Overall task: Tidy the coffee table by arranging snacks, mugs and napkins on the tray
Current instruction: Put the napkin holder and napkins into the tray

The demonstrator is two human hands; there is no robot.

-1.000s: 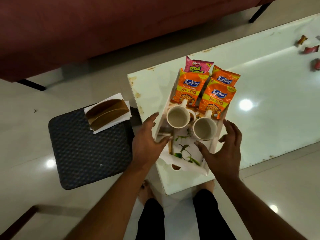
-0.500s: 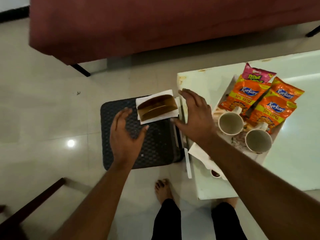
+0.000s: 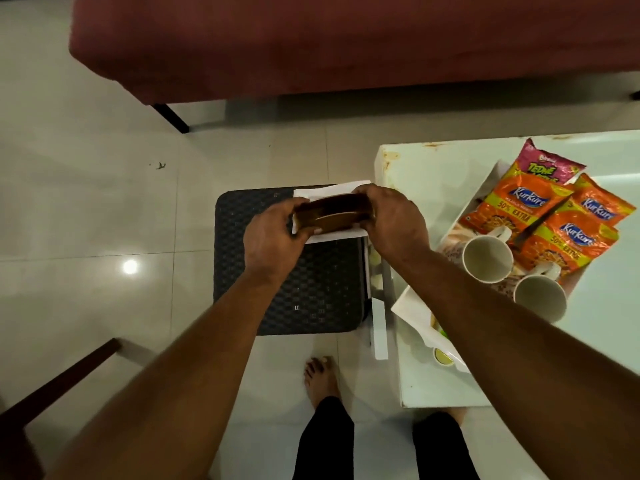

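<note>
A brown napkin holder [image 3: 334, 213] with white napkins [image 3: 332, 192] lies on a black woven stool [image 3: 294, 289]. My left hand [image 3: 273, 237] grips its left end and my right hand [image 3: 393, 221] grips its right end. To the right, a white tray [image 3: 415, 313] on the coffee table [image 3: 433, 386] holds two white mugs [image 3: 486, 258] [image 3: 540, 297], two orange Kurkure packets [image 3: 519, 206] [image 3: 571, 240] and a pink snack packet [image 3: 543, 164].
A dark red sofa [image 3: 346, 46] spans the back, its black leg [image 3: 173, 117] on the tiled floor. A dark wooden piece [image 3: 62, 382] juts in at the lower left. My bare feet [image 3: 320, 379] stand between the stool and the table.
Both hands left the tray, moved left to the stool and closed on the ends of the napkin holder. The view has swung left.
</note>
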